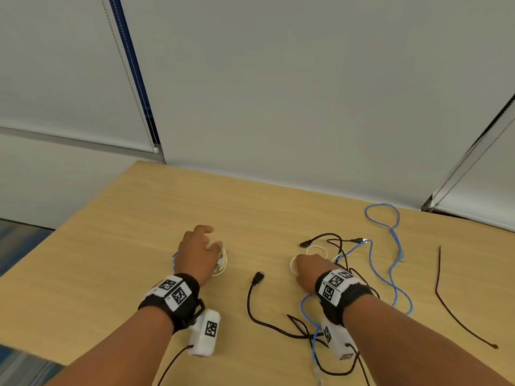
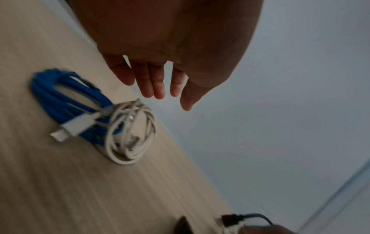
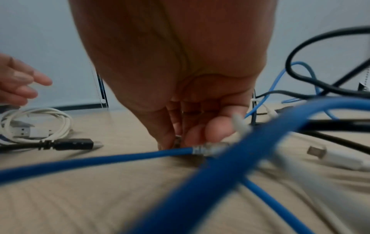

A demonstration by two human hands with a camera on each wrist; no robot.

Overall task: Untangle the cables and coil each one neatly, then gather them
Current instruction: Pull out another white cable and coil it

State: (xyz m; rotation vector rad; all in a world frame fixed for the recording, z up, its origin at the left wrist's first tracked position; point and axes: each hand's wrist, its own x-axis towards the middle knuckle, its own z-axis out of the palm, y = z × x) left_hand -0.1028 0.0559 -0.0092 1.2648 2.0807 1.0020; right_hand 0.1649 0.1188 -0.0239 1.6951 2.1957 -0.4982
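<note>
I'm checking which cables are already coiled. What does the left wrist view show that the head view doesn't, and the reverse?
Only the left wrist view shows the coiled blue cable in full beside the coiled white cable, with the left hand open above, holding nothing. Only the head view shows the loose blue cable and the thin dark cord. Both show the wooden table.

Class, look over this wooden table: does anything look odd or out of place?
Yes. One thin dark brown cord lies alone at the right, apart from the blue, black and white tangle by the right hand.
</note>
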